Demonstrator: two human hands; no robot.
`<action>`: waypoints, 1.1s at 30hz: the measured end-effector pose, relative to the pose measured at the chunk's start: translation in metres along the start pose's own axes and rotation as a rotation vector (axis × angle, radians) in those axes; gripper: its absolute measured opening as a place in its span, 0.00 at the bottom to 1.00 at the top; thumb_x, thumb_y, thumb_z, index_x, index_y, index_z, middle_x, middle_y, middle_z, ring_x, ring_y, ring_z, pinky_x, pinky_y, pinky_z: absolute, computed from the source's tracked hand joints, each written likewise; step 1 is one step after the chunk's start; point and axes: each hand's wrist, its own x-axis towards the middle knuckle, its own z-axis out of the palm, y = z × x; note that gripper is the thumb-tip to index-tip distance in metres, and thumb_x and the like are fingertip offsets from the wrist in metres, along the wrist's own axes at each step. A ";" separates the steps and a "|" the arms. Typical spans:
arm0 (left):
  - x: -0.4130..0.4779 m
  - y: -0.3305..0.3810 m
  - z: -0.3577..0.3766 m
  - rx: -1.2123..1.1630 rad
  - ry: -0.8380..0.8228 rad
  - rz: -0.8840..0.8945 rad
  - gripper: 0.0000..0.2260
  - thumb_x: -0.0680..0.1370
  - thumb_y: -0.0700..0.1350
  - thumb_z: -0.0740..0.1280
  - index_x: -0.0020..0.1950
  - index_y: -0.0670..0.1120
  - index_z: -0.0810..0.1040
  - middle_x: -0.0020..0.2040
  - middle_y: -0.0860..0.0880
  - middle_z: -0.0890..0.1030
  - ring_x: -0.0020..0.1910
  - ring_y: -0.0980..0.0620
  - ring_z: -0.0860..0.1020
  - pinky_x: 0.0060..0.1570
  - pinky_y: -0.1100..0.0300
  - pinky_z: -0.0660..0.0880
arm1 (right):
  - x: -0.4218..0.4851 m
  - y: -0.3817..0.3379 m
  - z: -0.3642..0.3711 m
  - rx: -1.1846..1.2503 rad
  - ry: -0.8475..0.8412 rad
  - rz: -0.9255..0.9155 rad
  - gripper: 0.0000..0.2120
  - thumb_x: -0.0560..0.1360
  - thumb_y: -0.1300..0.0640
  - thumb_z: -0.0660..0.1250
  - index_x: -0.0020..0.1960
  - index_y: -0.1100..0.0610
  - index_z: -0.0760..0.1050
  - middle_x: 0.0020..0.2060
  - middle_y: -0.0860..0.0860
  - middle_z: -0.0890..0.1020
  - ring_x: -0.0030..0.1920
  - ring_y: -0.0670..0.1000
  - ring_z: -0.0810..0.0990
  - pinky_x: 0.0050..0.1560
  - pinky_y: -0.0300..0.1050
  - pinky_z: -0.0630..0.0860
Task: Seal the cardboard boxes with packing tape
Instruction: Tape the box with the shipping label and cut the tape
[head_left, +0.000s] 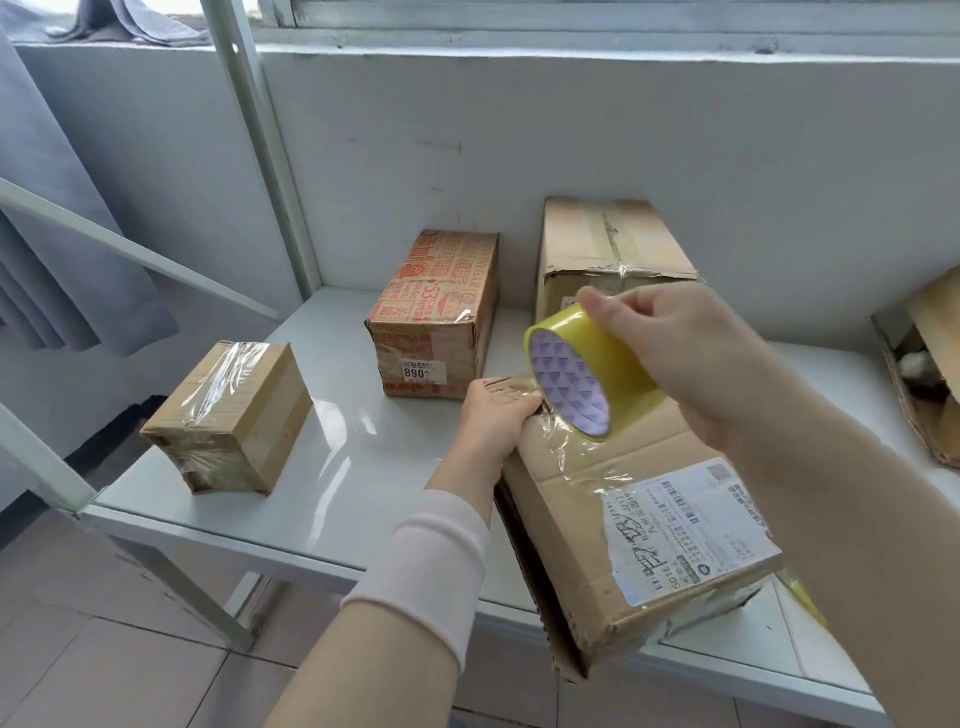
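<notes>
A brown cardboard box (670, 525) with a shipping label lies at the white table's front edge, its near end hanging over. My left hand (493, 421) grips its far left corner. My right hand (691, 353) holds a yellow packing tape roll (587, 366) with a purple core just above the box's far end. A clear strip runs from the roll down onto the box top.
On the white table (337, 478) stand a small taped box (231, 415) at the left, a red-printed box (434, 317) at the back and a larger taped box (608, 249) against the wall. An open box (924, 364) sits at the right edge. White frame bars cross the left.
</notes>
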 end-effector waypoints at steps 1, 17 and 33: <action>0.003 -0.002 0.001 -0.003 0.009 -0.013 0.27 0.55 0.49 0.70 0.50 0.35 0.78 0.47 0.41 0.82 0.44 0.50 0.77 0.46 0.57 0.74 | -0.012 0.004 -0.007 -0.005 0.001 0.012 0.20 0.75 0.46 0.64 0.45 0.65 0.77 0.37 0.55 0.75 0.38 0.50 0.70 0.39 0.44 0.66; -0.009 -0.018 0.006 -0.077 0.183 0.065 0.16 0.83 0.45 0.52 0.70 0.47 0.67 0.67 0.46 0.72 0.67 0.47 0.69 0.71 0.49 0.60 | -0.078 0.067 -0.009 0.428 -0.248 0.066 0.19 0.61 0.37 0.73 0.47 0.47 0.81 0.34 0.53 0.84 0.38 0.51 0.84 0.40 0.45 0.80; -0.006 -0.006 0.006 0.114 0.210 0.043 0.18 0.84 0.44 0.50 0.73 0.44 0.65 0.72 0.47 0.69 0.71 0.47 0.65 0.73 0.48 0.54 | -0.141 0.053 -0.025 0.290 0.006 0.095 0.19 0.61 0.38 0.71 0.40 0.52 0.77 0.26 0.50 0.83 0.28 0.42 0.81 0.29 0.25 0.71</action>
